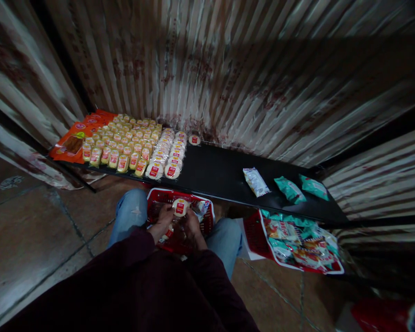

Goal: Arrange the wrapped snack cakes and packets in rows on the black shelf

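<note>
Over a red basket (211,216) between my knees, I hold up a round, white wrapped cake (180,207) with a red label. My left hand (165,216) grips its left edge, fingers closed. At its right edge is my right hand (192,223), fingers curled inward; its fingertips are partly hidden. More wrapped packs lie in the basket beneath my hands. On the black shelf (214,170) in front stand rows of the same white wrapped cakes (173,168), with a single white cake (194,139) behind them to the right.
Yellow wrapped cakes (123,162) and an orange bag (69,140) fill the shelf's left end. On its right lie a white packet (256,182) and two green packets (290,190). A second red basket (256,233) holds snack bags. Pleated curtains (193,60) hang behind.
</note>
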The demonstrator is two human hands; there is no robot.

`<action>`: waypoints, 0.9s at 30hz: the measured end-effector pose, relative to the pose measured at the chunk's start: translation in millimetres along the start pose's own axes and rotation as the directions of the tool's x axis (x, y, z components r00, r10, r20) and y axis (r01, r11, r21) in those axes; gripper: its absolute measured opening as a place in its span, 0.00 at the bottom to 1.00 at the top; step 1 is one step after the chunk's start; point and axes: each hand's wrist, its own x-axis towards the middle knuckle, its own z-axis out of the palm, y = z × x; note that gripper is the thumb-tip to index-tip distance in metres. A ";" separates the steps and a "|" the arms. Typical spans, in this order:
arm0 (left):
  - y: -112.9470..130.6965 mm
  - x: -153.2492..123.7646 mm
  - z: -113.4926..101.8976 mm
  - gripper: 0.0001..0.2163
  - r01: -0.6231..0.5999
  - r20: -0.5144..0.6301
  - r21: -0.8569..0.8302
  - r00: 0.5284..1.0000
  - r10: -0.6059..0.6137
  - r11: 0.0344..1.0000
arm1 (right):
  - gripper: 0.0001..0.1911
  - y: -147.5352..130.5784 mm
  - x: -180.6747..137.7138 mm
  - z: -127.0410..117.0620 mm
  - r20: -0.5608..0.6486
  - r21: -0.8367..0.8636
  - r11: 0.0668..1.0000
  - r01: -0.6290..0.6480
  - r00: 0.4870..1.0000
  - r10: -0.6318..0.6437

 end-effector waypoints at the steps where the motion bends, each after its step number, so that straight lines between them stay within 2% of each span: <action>1: 1.1 0.3 0.6 0.07 -0.010 0.008 0.004 1.000 0.010 1.000 | 0.16 -2.5 -1.2 3.1 -0.009 0.047 0.998 -0.045 0.999 0.046; 5: 6.8 4.6 -1.2 0.06 -0.056 -0.005 0.119 0.998 0.057 0.991 | 0.12 -11.0 -4.4 12.9 -0.032 0.153 0.976 -0.152 0.987 0.159; 8: 12.6 6.6 -4.0 0.09 -0.177 -0.044 0.324 0.979 0.201 0.929 | 0.10 -14.2 -6.2 16.7 -0.062 0.142 0.977 -0.156 0.984 0.166; 10: 16.3 3.9 -4.3 0.12 -0.250 0.005 0.439 0.961 0.276 0.863 | 0.09 -15.8 -7.9 18.4 -0.081 0.130 0.984 -0.121 0.988 0.132; 13: 19.8 -6.2 -2.1 0.13 -0.295 0.107 0.499 0.954 0.280 0.814 | 0.11 -19.4 -12.3 20.5 -0.090 0.130 0.989 -0.075 0.992 0.088; 17: 18.7 -19.4 2.4 0.14 -0.244 0.157 0.371 0.967 0.199 0.896 | 0.16 -25.7 -21.2 23.9 -0.119 0.110 0.993 -0.042 0.991 0.055; 21: 17.1 -25.4 6.0 0.15 -0.097 0.221 0.162 0.973 0.059 0.982 | 0.19 -30.3 -29.3 29.7 -0.145 0.005 1.000 0.021 0.989 -0.020; 24: 19.3 -28.8 7.3 0.15 -0.011 0.265 0.058 0.964 -0.005 0.998 | 0.18 -31.8 -32.9 34.5 -0.125 -0.129 0.987 0.100 0.985 -0.116; 27: 21.8 -31.8 7.1 0.15 0.050 0.241 0.004 0.969 -0.049 0.999 | 0.18 -30.3 -34.9 36.9 -0.091 -0.243 0.953 0.180 0.974 -0.207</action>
